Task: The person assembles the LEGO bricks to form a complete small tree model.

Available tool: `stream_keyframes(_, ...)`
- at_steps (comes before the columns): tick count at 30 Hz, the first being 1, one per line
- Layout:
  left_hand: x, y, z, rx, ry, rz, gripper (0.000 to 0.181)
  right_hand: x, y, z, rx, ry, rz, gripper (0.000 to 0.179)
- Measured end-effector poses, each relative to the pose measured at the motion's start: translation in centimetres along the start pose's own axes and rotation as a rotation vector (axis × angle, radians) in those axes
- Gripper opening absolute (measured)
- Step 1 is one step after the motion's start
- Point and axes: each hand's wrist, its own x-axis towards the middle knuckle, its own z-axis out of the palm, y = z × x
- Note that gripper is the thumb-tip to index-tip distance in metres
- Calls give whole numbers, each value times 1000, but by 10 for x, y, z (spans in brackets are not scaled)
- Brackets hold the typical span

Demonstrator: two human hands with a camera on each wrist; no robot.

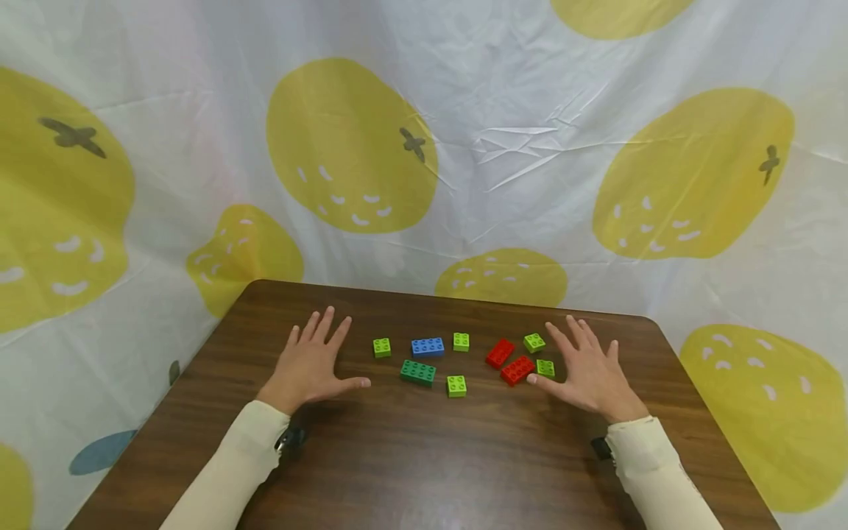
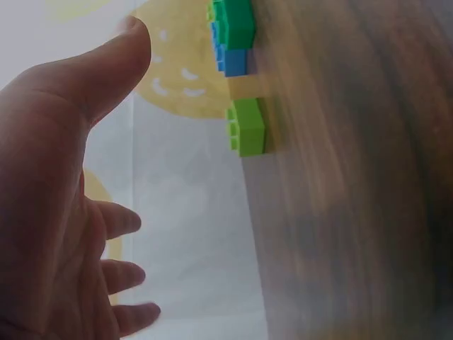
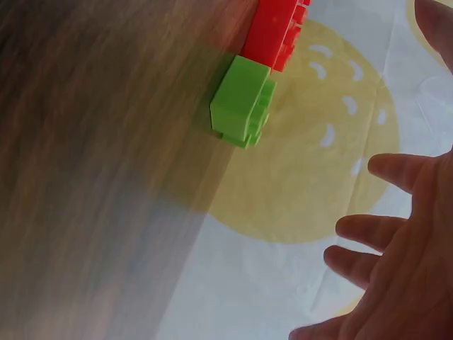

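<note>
My left hand point(image 1: 310, 368), fingers spread, is held over the table left of the bricks and holds nothing. Nearest to it lies a small lime green brick point(image 1: 381, 348), also seen in the left wrist view. Right of that are a long blue brick point(image 1: 428, 347), a long dark green brick point(image 1: 418, 372) and two more lime bricks, one at the back point(image 1: 461, 341) and one in front point(image 1: 456, 386). My right hand point(image 1: 589, 372) spreads its fingers beside two red bricks point(image 1: 517, 370) and two lime bricks point(image 1: 545, 369), gripping none.
The bricks lie loose on a dark brown wooden table point(image 1: 424, 456) with rounded back corners. Behind it hangs a white curtain point(image 1: 503, 169) printed with yellow fruit. A dark strap point(image 1: 289, 440) shows at the left wrist, and another point(image 1: 601, 448) at the right.
</note>
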Motion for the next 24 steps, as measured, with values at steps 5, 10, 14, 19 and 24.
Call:
stream_keyframes(5,2,2,7,15,39,51,122,1,0,3,59,30,-43,103)
stream_keyframes(10,3,8,11,-21,77,111,118,4,0,4,108,85,-92,94)
stream_keyframes(14,3,14,18,-41,101,164,113,5,-2,6,162,96,-104,86)
stream_keyframes(19,3,24,24,-57,130,199,104,7,-4,9,187,110,-124,77)
stream_keyframes(24,4,33,30,-89,133,215,99,9,-4,13,217,139,-148,70)
